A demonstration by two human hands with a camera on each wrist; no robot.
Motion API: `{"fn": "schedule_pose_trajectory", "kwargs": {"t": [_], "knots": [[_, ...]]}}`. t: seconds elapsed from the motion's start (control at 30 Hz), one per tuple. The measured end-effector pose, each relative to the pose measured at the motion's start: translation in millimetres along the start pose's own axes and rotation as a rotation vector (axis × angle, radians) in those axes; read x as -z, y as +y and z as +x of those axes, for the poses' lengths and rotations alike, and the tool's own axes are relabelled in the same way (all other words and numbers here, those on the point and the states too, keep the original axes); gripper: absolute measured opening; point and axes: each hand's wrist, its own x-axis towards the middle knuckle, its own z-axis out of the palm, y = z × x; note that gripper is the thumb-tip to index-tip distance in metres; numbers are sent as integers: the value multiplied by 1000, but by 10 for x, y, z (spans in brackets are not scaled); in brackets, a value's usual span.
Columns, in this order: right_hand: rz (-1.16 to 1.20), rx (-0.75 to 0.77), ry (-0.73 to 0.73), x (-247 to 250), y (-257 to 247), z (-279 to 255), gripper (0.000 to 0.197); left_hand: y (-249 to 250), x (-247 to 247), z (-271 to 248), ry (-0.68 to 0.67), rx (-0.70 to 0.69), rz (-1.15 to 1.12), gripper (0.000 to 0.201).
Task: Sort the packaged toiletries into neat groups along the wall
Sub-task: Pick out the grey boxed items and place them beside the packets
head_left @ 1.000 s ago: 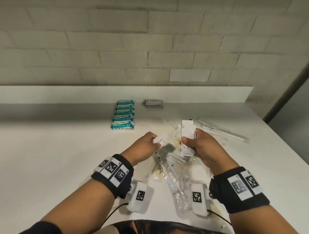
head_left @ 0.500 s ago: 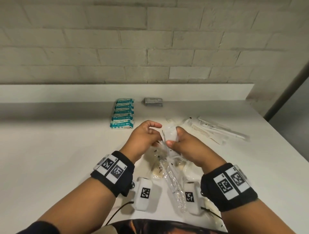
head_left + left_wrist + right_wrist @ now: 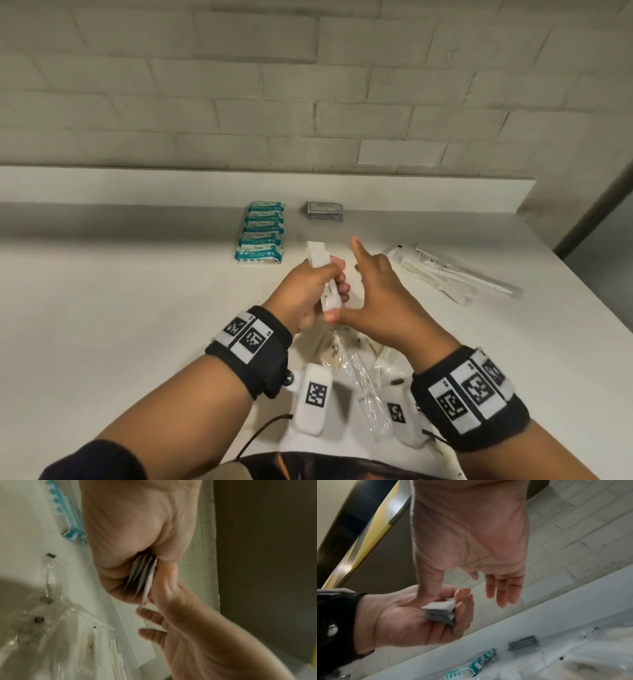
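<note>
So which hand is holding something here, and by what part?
The left hand grips a small stack of white sachets around its lower half, top end sticking out. The right hand holds nothing; its thumb touches the stack's bottom.

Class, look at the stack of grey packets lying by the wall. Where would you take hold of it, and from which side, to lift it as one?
Probably from above, pinching the two long edges of the grey packets between thumb and fingers. The stack lies flat and low on the counter, so its sides are the only faces that hold all layers together. The teal packs sit apart to its left, leaving room.
</note>
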Motion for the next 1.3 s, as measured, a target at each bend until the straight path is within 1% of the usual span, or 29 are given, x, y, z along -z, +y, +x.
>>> {"fn": "schedule_pose_trajectory", "kwargs": {"t": [0.07,0.13,0.17,0.23,0.27,0.33,0.4,0.43,0.47,0.53,0.57,0.6,0.67,0.7,0.73,0.77,0.83,0.87,0.93,0.97,1.0,1.07,1.13,1.23,1.3], "knots": [[-55,106,-88,47,-17,-13,137,-7,-27,-34,-70,44,144,10],[-129,198,-142,58,-53,-13,142,-33,-56,-50,-123,70,195,14],[-164,235,-121,53,-51,-2,138,-43,-63,-49,-134,78,196,15],[-203,283,-30,65,-34,8,126,-38,-69,-60,-161,91,148,14],[-208,292,-1,78,-22,6,123,-31,-66,-64,-182,100,113,15],[-212,308,-5,87,4,18,123,-13,-68,-77,-219,115,63,18],[-253,335,-18,83,-2,32,123,-7,-92,-87,-206,124,55,19],[-261,337,-17,77,-2,45,122,-7,-110,-88,-179,126,54,19],[-222,313,-21,76,1,61,124,-5,-125,-78,-146,119,36,17],[25,185,-60,99,27,114,128,11,-132,-26,-75,61,-54,13],[164,108,-82,119,50,143,123,21,-115,9,-36,11,-115,12],[273,39,-100,144,66,168,109,36,-95,48,-2,-42,-173,11],[444,-97,-146,164,93,231,59,67,-49,133,35,-122,-276,10],[552,-158,-173,145,97,266,40,73,-38,168,39,-144,-309,9],[669,-196,-187,116,88,298,27,74,-38,203,38,-155,-322,9],[776,-214,-185,86,76,334,21,70,-51,228,34,-159,-326,9],[947,-237,-143,40,56,424,19,47,-86,279,19,-148,-340,10],[1002,-253,-120,30,50,471,20,31,-93,311,12,-137,-349,9],[1024,-293,-109,18,82,573,20,14,-71,379,12,-129,-331,6],[1005,-317,-119,14,118,638,19,15,-37,432,26,-136,-295,9],[984,-346,-132,6,156,699,17,20,16,495,57,-151,-221,17],[936,-423,-152,-23,243,850,13,77,150,637,135,-186,35,41],[821,-488,-172,-55,314,1020,7,205,279,774,162,-220,337,58],[612,-499,-210,-87,388,1316,5,438,388,978,63,-227,851,61],[530,-505,-246,-113,439,1532,9,570,402,1131,19,-197,1178,61]]}}
